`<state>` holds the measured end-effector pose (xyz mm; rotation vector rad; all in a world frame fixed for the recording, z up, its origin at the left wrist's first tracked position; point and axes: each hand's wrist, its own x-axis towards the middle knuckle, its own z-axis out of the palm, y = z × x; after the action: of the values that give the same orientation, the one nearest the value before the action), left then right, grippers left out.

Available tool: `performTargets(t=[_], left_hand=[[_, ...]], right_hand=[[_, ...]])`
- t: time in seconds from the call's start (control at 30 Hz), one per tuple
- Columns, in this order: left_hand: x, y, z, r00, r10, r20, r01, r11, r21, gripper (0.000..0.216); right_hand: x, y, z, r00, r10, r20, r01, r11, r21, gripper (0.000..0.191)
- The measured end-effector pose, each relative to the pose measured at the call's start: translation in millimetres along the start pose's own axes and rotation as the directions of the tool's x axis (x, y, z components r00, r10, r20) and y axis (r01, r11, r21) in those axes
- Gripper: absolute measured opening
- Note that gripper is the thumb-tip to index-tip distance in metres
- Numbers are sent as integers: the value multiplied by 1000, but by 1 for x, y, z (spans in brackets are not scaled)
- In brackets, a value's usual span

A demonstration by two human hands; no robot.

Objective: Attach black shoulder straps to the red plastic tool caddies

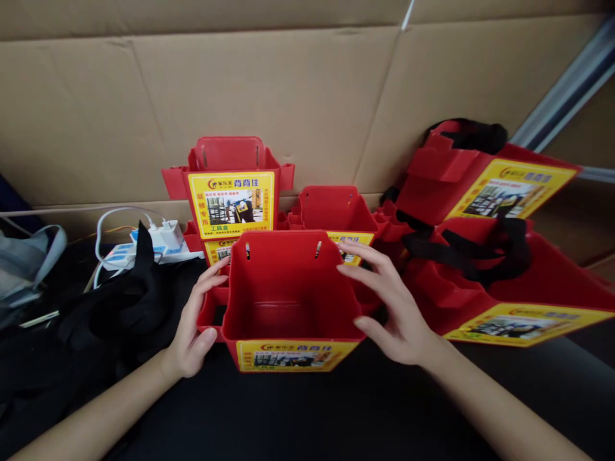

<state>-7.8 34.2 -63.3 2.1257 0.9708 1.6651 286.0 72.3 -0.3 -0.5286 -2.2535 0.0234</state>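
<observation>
A red plastic tool box [288,288] with a yellow picture label on its front stands upright on the black table before me. It has two slots in its back wall, and no contents show inside. My left hand [195,326] is around its left side pocket, thumb in front and fingers toward the back. On the other side, my right hand [391,304] holds the box's right edge, with fingers curved and spaced and the thumb by the rim. The right side pocket is mostly hidden behind this hand.
Behind stand stacked red tool boxes [230,153] and another red box [336,208]. At right are two boxes with black straps, an upper one [432,186] and a lower one [567,269]. Black straps [125,314] and a white power strip [166,240] lie left. A cardboard wall [264,83] closes the back.
</observation>
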Motion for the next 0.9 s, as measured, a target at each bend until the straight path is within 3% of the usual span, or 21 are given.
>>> performTargets(t=[0.1,0.2,0.4,0.53,0.6,0.67,0.77,0.83,0.87,0.9], left_hand=[[0,-1,0,999,-34,-15,33,998,-50,54],[0,-2,-2,999,-42,-13,41,997,-63,53],[1,-5,-4,1000,10,0,-10,1000,-20,51],[18,9,-27,982,18,186,-30,998,62,52],[29,17,-50,977,1,214,-50,973,225,45],[37,19,-77,989,-63,134,-11,871,491,33],[40,4,-120,970,-230,-74,189,534,824,45],[38,-13,-142,908,-339,-245,341,263,903,65],[37,-21,-151,847,-461,-265,385,187,904,69],[38,-28,-156,782,-581,-227,393,177,902,65]], right_hand=[[-12,14,7,989,146,-15,-142,975,170,51],[-17,14,15,970,233,-69,-211,948,238,42],[-16,9,18,960,273,-60,-244,923,296,36],[-16,10,17,960,271,-65,-243,930,277,37],[-16,11,16,964,258,-60,-235,936,261,37],[-16,12,16,967,248,-55,-228,943,244,38],[-16,13,16,970,237,-59,-218,949,227,38],[-15,13,16,971,231,-66,-212,951,224,39],[-15,14,16,971,230,-70,-209,952,226,39],[-15,14,17,971,229,-72,-208,951,228,39]])
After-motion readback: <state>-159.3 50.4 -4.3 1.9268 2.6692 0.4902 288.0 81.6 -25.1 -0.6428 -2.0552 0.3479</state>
